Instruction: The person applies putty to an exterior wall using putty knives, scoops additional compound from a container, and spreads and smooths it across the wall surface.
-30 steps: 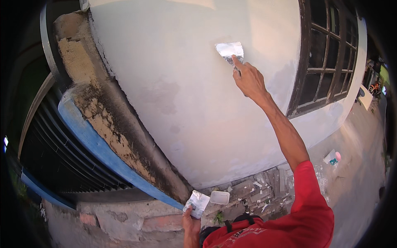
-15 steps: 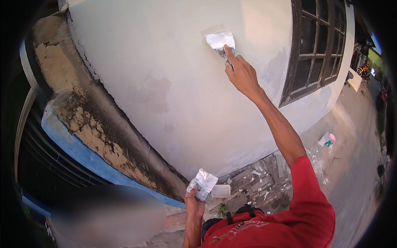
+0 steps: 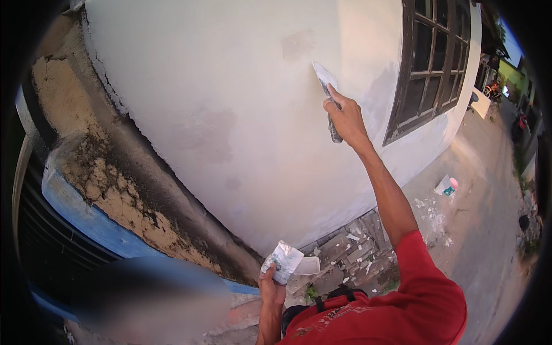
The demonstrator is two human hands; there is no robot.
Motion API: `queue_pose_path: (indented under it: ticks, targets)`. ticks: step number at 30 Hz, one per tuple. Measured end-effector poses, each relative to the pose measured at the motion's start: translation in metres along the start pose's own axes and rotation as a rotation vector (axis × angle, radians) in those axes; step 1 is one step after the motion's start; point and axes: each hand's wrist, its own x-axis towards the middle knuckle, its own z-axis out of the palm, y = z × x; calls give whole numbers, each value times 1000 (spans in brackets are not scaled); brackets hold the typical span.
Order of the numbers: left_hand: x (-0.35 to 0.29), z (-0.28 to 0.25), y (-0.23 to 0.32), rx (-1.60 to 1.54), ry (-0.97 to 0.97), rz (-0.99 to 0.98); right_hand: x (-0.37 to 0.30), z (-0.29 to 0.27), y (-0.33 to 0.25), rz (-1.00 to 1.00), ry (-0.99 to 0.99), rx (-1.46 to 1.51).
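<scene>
A red short-sleeved shirt (image 3: pixel 397 310) covers the shoulders, its sleeve ending just above the elbow. Both forearms are bare, without gloves or a watch. Black straps (image 3: pixel 336 294) cross the shirt at the chest.

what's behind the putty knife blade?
The pale plastered wall: the putty knife in the right hand lies against it, a darker patch just left. The wall directly under the blade is covered, so its state can't be seen.

Dark-framed window (image 3: pixel 432 63) w/ panes, blue ledge (image 3: pixel 92 221) (crumbling), rubble (image 3: pixel 356 253), pink-capped bottle (image 3: pixel 450 185) on pavement
</scene>
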Motion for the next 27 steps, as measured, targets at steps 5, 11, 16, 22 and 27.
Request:
queue_pose_path:
  ticks: [5, 11, 16, 22, 27]
  targets:
    - [-4, -10, 2, -2, 28, -36, 50, -8, -60, 304, 170, 244]
    - [-3, -28, 17, -27, 20, -29, -2, 34, -84, 114, -179, 9]
    - [3, -23, 25, -57, -30, -36, 26, -11, -64, 82, 90, 0]
    - [8, -39, 20, -37, 10, -27, 13, 53, -8, -119, -87, -215]
    - [5, -31, 26, -42, -29, -36, -17, 7, -1, -37, -162, -145]
